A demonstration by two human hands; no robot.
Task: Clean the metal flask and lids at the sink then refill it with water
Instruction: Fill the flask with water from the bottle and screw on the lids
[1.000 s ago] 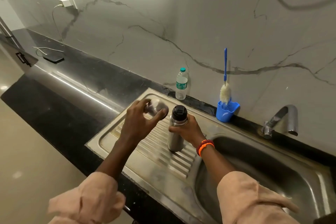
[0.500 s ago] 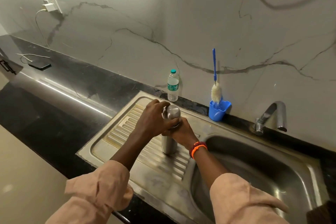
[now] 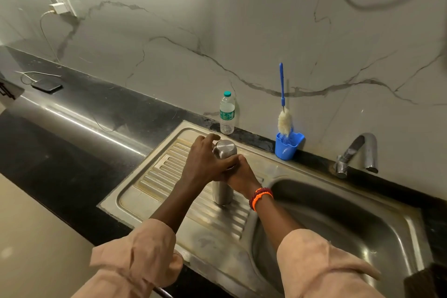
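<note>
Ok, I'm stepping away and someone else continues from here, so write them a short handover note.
Left hand: grips the steel outer cap on top of the flask.
Right hand: holds the flask body upright on the sink drainboard.
Done: the cap sits on the flask.
Left: cannot tell whether washing or refilling has happened; tap is off, bottle brush stands in its blue holder.

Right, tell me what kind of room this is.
Most likely a kitchen: a steel sink with a ribbed drainboard set into a black counter, a tap, and a bottle brush by the marble-look wall.
</note>
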